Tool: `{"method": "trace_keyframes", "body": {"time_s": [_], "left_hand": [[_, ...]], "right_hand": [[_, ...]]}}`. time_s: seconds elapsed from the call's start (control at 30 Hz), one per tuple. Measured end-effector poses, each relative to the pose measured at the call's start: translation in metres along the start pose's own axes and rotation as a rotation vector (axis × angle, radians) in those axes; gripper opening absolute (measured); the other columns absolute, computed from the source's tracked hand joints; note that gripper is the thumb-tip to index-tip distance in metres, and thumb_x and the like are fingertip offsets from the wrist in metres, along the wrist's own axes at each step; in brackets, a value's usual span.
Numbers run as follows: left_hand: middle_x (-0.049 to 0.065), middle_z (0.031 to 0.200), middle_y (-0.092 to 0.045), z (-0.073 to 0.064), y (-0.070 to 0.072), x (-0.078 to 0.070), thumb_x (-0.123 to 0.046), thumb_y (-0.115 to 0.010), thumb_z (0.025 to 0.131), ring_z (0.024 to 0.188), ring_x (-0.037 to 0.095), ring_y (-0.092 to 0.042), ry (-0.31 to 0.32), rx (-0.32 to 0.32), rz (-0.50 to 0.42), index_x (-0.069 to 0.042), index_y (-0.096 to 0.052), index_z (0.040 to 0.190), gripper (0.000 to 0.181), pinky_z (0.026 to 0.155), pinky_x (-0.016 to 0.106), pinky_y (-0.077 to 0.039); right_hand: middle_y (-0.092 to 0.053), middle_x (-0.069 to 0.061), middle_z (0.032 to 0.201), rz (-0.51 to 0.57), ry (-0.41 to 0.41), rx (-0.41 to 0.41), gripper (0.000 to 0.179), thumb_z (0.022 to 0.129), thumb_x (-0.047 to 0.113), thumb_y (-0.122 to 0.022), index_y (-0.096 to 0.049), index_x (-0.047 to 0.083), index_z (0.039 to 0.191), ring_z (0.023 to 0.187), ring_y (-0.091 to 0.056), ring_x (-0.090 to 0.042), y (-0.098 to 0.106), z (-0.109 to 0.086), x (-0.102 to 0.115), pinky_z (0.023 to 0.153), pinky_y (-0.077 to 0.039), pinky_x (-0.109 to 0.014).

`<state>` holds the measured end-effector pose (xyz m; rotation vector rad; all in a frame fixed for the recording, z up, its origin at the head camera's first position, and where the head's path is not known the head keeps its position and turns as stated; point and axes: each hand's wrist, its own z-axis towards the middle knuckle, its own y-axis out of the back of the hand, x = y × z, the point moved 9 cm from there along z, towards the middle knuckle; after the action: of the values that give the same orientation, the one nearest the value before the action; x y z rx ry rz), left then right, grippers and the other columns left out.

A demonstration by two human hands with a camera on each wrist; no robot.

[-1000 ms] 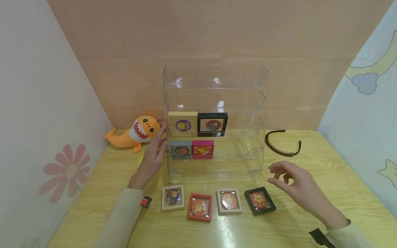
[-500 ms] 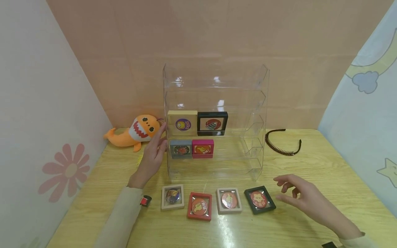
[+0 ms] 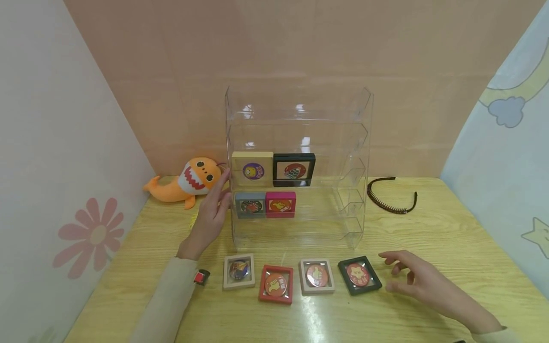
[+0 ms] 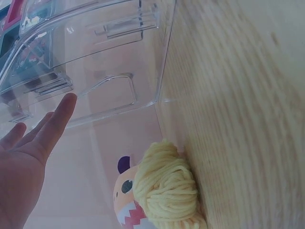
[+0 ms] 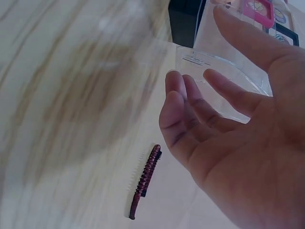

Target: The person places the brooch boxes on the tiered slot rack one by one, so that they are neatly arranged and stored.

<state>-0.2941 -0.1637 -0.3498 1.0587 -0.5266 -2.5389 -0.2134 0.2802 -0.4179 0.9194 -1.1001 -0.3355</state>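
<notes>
Plush (image 3: 184, 185) & yarn (image 4: 167, 188) sit nr L hand (image 3: 210, 212), hairband (image 5: 147, 174) R of rack (image 3: 330, 181)

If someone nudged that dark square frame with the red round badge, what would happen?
The dark square frame is probably stiff, judging by its straight edges. Lying flat on the yellowish wood-grain table, it would likely slide, not roll or tip.

The clear tiered rack (image 3: 296, 116) looks glossy plastic, the black square frame (image 3: 347, 277) matt-rimmed, the yellow wood-grain desk (image 3: 433, 224) smooth and faintly shiny.
</notes>
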Motion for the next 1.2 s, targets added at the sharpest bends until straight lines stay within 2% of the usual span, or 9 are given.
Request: {"method": "trace_keyframes", "body": {"time_s": [0.23, 0.4, 0.57, 0.73, 0.8, 0.93, 1.1, 1.2], "left_hand": [[0.003, 0.163, -0.029, 0.001, 0.000, -0.001, -0.002, -0.042, 0.108, 0.142, 0.030, -0.040, -0.005, -0.004, -0.003, -0.022, -0.021, 0.163, 0.063, 0.106, 0.039, -0.049], [0.003, 0.163, -0.029, 0.001, 0.000, 0.000, -0.002, -0.042, 0.108, 0.143, 0.028, -0.039, -0.004, -0.003, -0.002, -0.023, -0.021, 0.163, 0.063, 0.108, 0.039, -0.047], [0.002, 0.164, -0.028, 0.000, 0.000, 0.001, -0.005, -0.041, 0.109, 0.142, 0.028, -0.040, 0.006, 0.004, 0.002, -0.025, -0.020, 0.164, 0.062, 0.107, 0.038, -0.048], [0.004, 0.164, -0.028, 0.000, 0.000, 0.001, -0.007, -0.041, 0.109, 0.138, 0.032, -0.046, 0.017, 0.007, 0.002, -0.026, -0.019, 0.164, 0.061, 0.103, 0.039, -0.051], [0.004, 0.164, -0.028, 0.000, 0.000, 0.002, -0.007, -0.041, 0.109, 0.136, 0.032, -0.048, 0.019, 0.006, 0.002, -0.026, -0.020, 0.164, 0.061, 0.101, 0.039, -0.053], [0.003, 0.164, -0.028, 0.001, 0.000, 0.001, -0.005, -0.041, 0.109, 0.139, 0.029, -0.044, 0.007, -0.001, -0.002, -0.023, -0.021, 0.163, 0.061, 0.105, 0.036, -0.050], [0.006, 0.163, -0.030, 0.001, 0.001, 0.000, -0.001, -0.042, 0.108, 0.140, 0.032, -0.043, -0.016, -0.012, -0.005, -0.019, -0.023, 0.163, 0.061, 0.106, 0.037, -0.049], [0.009, 0.162, -0.032, 0.001, 0.001, -0.001, 0.000, -0.043, 0.107, 0.138, 0.035, -0.044, -0.026, -0.018, -0.002, -0.016, -0.024, 0.163, 0.060, 0.104, 0.039, -0.050]], "right_hand": [[-0.058, -0.003, 0.111, 0.007, -0.002, 0.038, 0.066, 0.082, 0.020, -0.086, -0.055, 0.000, 0.136, 0.085, -0.051, -0.009, -0.006, 0.000, -0.008, 0.058, -0.045, -0.024], [-0.056, -0.002, 0.111, -0.009, 0.047, 0.034, 0.070, 0.080, 0.019, -0.087, -0.054, -0.001, 0.138, 0.088, -0.048, -0.009, -0.008, -0.002, -0.009, 0.059, -0.044, -0.023], [-0.054, -0.001, 0.115, -0.102, 0.065, 0.036, 0.079, 0.074, 0.029, -0.091, -0.055, 0.005, 0.141, 0.093, -0.047, -0.006, -0.012, 0.000, -0.011, 0.070, -0.048, -0.024], [-0.048, -0.004, 0.125, -0.130, 0.087, 0.090, 0.088, 0.073, 0.035, -0.090, -0.050, 0.009, 0.147, 0.106, -0.052, -0.015, -0.018, 0.001, -0.009, 0.084, -0.054, -0.028], [-0.045, -0.005, 0.127, -0.140, 0.106, 0.107, 0.090, 0.072, 0.035, -0.090, -0.049, 0.011, 0.149, 0.110, -0.052, -0.019, -0.020, 0.003, -0.007, 0.087, -0.055, -0.030], [-0.042, -0.002, 0.130, -0.160, 0.140, 0.120, 0.094, 0.069, 0.036, -0.091, -0.049, 0.014, 0.150, 0.113, -0.045, -0.014, -0.023, 0.006, -0.004, 0.086, -0.052, -0.028], [-0.039, -0.003, 0.132, -0.139, 0.174, 0.148, 0.092, 0.073, 0.038, -0.089, -0.047, 0.011, 0.150, 0.112, -0.043, -0.010, -0.026, 0.010, -0.003, 0.087, -0.050, -0.024], [-0.038, -0.005, 0.133, -0.100, 0.170, 0.179, 0.090, 0.076, 0.038, -0.087, -0.046, 0.010, 0.151, 0.110, -0.046, -0.012, -0.027, 0.012, -0.003, 0.086, -0.051, -0.026]]}}
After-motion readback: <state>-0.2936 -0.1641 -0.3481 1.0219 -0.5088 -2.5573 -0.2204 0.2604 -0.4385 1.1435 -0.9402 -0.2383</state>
